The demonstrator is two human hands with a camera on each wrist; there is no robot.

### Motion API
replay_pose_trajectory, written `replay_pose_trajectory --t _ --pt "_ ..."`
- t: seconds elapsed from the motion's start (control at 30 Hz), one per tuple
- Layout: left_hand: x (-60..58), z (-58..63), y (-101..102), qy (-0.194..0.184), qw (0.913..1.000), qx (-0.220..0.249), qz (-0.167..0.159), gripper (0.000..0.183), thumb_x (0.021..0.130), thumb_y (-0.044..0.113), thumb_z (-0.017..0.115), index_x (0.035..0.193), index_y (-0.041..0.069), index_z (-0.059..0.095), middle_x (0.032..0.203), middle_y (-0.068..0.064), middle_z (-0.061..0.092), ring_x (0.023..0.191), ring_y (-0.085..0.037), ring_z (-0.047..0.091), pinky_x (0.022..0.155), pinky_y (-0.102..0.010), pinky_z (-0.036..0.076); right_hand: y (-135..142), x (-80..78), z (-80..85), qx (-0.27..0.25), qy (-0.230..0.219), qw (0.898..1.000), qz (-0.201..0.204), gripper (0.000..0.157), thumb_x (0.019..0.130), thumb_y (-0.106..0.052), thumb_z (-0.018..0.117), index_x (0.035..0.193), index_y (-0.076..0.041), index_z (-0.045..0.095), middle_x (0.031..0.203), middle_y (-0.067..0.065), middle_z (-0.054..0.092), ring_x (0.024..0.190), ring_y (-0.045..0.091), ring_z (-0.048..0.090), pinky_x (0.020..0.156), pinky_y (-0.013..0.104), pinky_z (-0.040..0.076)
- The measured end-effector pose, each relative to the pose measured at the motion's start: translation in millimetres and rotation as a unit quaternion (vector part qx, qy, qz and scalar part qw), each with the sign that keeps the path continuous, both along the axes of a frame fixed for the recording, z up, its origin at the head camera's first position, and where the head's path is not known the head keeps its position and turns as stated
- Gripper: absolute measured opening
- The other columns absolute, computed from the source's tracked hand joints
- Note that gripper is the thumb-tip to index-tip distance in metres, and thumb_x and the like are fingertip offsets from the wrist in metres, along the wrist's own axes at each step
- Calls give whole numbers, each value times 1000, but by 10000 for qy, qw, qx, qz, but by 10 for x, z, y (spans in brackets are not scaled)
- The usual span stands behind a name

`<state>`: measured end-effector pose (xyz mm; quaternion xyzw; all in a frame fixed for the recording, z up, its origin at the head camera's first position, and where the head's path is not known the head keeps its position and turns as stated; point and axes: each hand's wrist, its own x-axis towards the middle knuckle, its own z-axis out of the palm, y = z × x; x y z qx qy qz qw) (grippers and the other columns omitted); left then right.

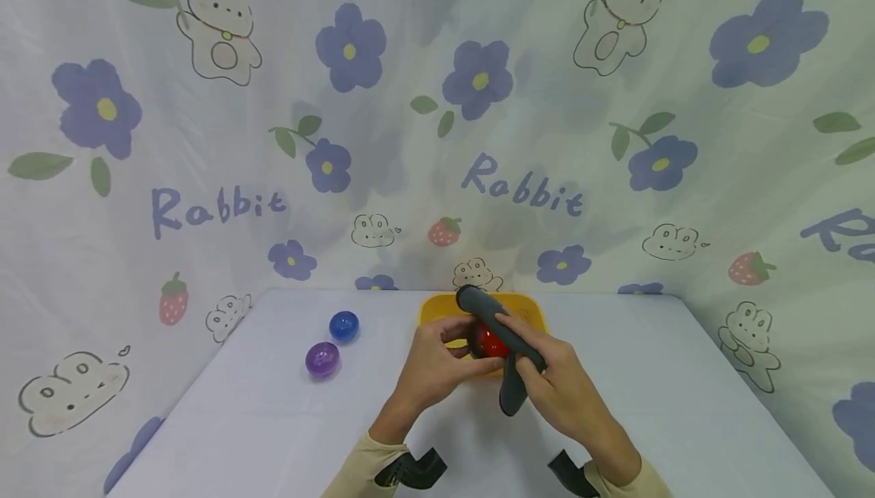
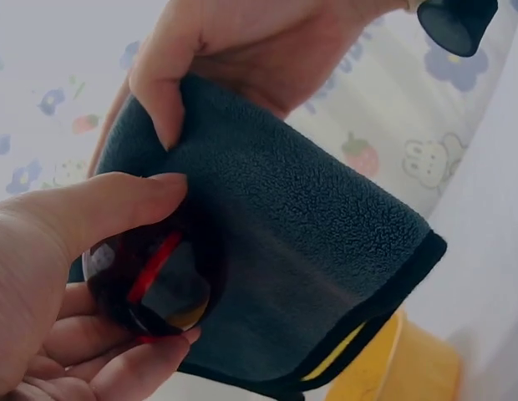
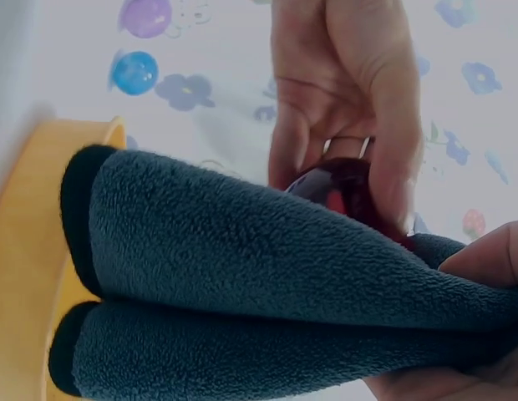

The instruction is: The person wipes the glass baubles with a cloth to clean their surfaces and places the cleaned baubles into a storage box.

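Note:
My left hand holds a shiny red ball between thumb and fingers, above the near side of a yellow basin. In my right hand is a folded dark grey-green towel, pinched between thumb and fingers. The left wrist view shows the towel right behind the ball, with the left thumb over the ball's top. From the right wrist, the towel hangs in two folded layers and hides the lower part of the ball.
Behind the hands, the yellow basin stands on the white table. To its left a blue ball and a purple ball lie close together. A rabbit-and-flower patterned curtain rises behind the table and along its sides.

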<state>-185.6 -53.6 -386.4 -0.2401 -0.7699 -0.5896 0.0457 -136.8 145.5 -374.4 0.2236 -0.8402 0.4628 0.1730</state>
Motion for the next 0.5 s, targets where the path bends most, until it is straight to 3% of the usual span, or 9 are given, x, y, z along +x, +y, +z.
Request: replay_pose_trajectory --t 0.3,0.4,0.5 --pt "40 0 21 275 9995 9 -165 53 80 24 91 129 22 72 120 -1 77 102 -19 74 89 -36 64 63 -46 -3 -304 -224 9992 94 57 95 9 48 146 -16 59 104 12 67 67 9 51 60 25 47" --pt "40 2 21 429 9989 83 -161 52 80 23 90 129 20 72 120 -3 77 103 -21 75 87 -34 65 74 -64 -7 -401 -281 9987 164 55 97 7 47 146 -14 59 109 15 68 68 10 52 61 25 47" --pt "38 3 20 495 9985 205 -138 51 81 23 90 128 17 73 120 -6 77 104 -23 75 85 -33 65 82 -77 -13 -498 -359 9979 220 54 99 6 47 148 -13 57 128 18 68 84 14 63 69 24 52"
